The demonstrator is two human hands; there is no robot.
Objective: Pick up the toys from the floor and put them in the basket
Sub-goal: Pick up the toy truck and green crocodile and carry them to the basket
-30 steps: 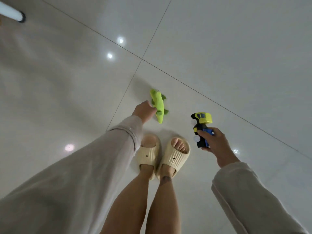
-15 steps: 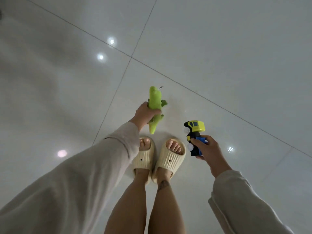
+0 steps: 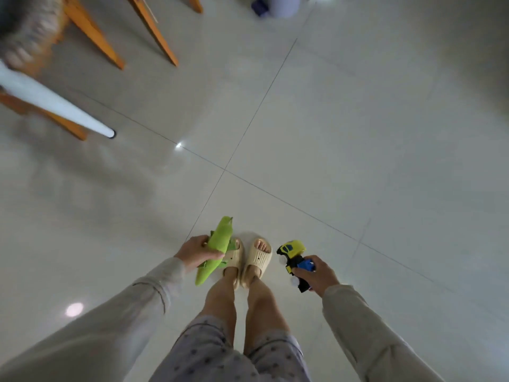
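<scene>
The floor (image 3: 358, 150) is glossy pale tile with dark grout lines that cross near its middle. At its far-left corner stand orange wooden legs (image 3: 93, 31), and a white tapered leg (image 3: 55, 106) with a dark tip slants down to the tiles beside them. A blurred pale object with a dark blue part (image 3: 275, 5) sits at the far edge; its identity cannot be determined.

The person stands at the near edge. Both arms wear pale grey sleeves (image 3: 110, 326), and the legs show spotted blue-grey shorts (image 3: 220, 359). The feet wear cream slippers (image 3: 257, 260), set side by side on the tile.

Left hand (image 3: 197, 253): closed around the middle of the green plush toy (image 3: 217, 249), thumb across its front. The toy is held off the floor, tilted, its upper end pointing away from the person and its lower end hanging beside the left shin. It overlaps the left slipper in view.

Right hand (image 3: 316, 274): closed around the rear of the toy truck (image 3: 293, 255), fingers wrapped over its blue section. The yellow cab projects forward of the hand, and two white wheels are visible on its side. The truck is held clear of the floor, just right of the right slipper.
</scene>
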